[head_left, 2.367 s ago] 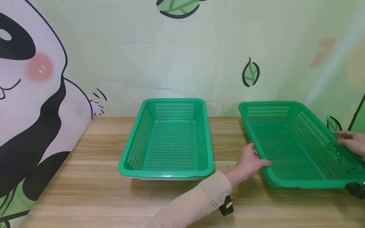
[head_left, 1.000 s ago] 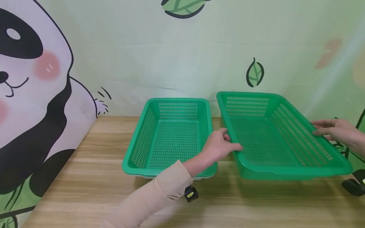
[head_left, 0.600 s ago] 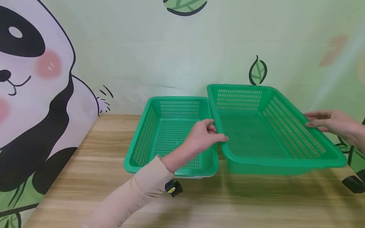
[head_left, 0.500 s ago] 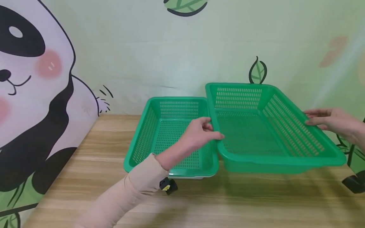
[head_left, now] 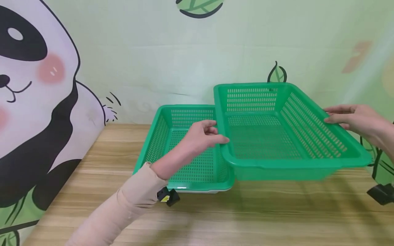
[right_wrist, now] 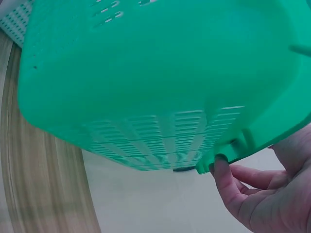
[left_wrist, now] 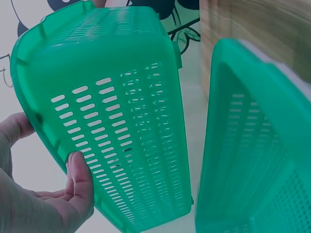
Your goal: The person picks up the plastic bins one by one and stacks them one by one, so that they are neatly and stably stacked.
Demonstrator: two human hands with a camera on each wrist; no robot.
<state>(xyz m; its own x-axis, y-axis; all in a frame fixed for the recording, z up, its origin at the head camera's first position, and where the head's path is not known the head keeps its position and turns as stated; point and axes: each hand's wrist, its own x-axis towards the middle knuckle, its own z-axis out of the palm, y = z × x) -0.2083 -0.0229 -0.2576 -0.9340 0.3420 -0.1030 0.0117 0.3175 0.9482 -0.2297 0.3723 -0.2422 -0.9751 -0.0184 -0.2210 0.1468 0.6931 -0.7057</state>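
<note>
Gripping one long side of a green basket (head_left: 298,164) by its rim, the person's left hand (head_left: 197,138) has its thumb laid over the edge and its other fingers on the outer side. Across from it, the right hand (head_left: 358,119) grasps the opposite long rim from outside, and the right wrist view shows fingertips set against the underside of that edge. Between the two hands the basket hangs clear of the wooden table (head_left: 246,222), its mouth facing up and its shadow falling on the boards below.

A second green basket (head_left: 200,187) stands on the table to the left, with a white edge (head_left: 212,192) showing under its front rim. From the head view the raised basket's near side overlaps its right rim; the left wrist view shows a gap between the two, though I can't tell whether they touch anywhere.

A beige sleeve (head_left: 126,201) covers the left forearm, which crosses in front of the standing basket, and a black device (head_left: 173,197) sits at that wrist. Behind it all, a pale green backdrop (head_left: 147,65) carries a big cartoon panda (head_left: 87,112) and drawn leaves (head_left: 200,7)
</note>
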